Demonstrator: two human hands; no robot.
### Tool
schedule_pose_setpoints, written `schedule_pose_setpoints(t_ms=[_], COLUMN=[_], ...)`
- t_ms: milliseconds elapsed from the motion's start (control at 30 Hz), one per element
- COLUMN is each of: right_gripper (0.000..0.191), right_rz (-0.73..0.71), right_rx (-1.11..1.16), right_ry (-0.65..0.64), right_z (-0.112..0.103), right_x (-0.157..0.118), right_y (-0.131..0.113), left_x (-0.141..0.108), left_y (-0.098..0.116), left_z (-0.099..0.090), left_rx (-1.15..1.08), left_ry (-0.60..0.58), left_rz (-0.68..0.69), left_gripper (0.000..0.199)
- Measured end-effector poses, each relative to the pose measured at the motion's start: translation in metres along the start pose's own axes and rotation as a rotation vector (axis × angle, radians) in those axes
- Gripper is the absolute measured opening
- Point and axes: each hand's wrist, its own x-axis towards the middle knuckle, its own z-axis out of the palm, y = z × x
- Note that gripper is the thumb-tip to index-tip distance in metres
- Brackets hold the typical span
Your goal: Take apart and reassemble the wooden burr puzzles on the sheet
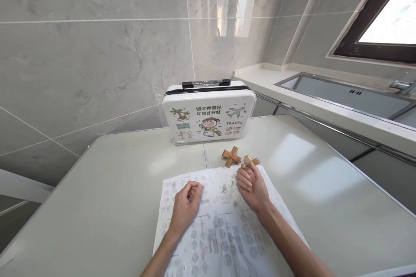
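A large white instruction sheet (224, 229) with faint grey diagrams lies under both of my hands. My left hand (187, 205) rests on its left half, fingers curled in and thumb against them; nothing shows in it. Near the sheet's upper right edge, my right hand (253, 188) has its fingers curled, with the tips and thumb around a small wooden block (248, 165) that bears a dark mark. Just behind that block sit further wooden pieces (255, 161), partly hidden by the fingertips. Left of them, a crossed cluster of wooden puzzle blocks (232, 156) rests on the table.
A white, plastic-wrapped case (209, 114) with cartoon prints stands upright at the back of the pale table (107, 199). Behind it rises a grey tiled wall (97, 65). A counter with a sink (344, 95) runs along the right, under a window (386, 13).
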Motion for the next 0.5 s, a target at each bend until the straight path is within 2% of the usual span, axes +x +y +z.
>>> schedule_pose_setpoints(t_ms=[167, 300, 500], right_gripper=[0.035, 0.045, 0.05], right_rz=[-0.079, -0.18, -0.149], right_rx=[-0.233, -0.581, -1.0], right_ry=[0.085, 0.147, -0.16], right_z=[0.008, 0.016, 0.03], right_x=[-0.005, -0.015, -0.031], right_y=[0.008, 0.021, 0.032], left_x=[-0.001, -0.001, -0.005], left_y=[-0.001, -0.001, -0.004], left_z=[0.0, 0.001, 0.005], left_rx=[0.033, 0.064, 0.039], left_ry=[-0.005, -0.036, -0.071], left_rz=[0.015, 0.018, 0.066], left_gripper=[0.041, 0.04, 0.036])
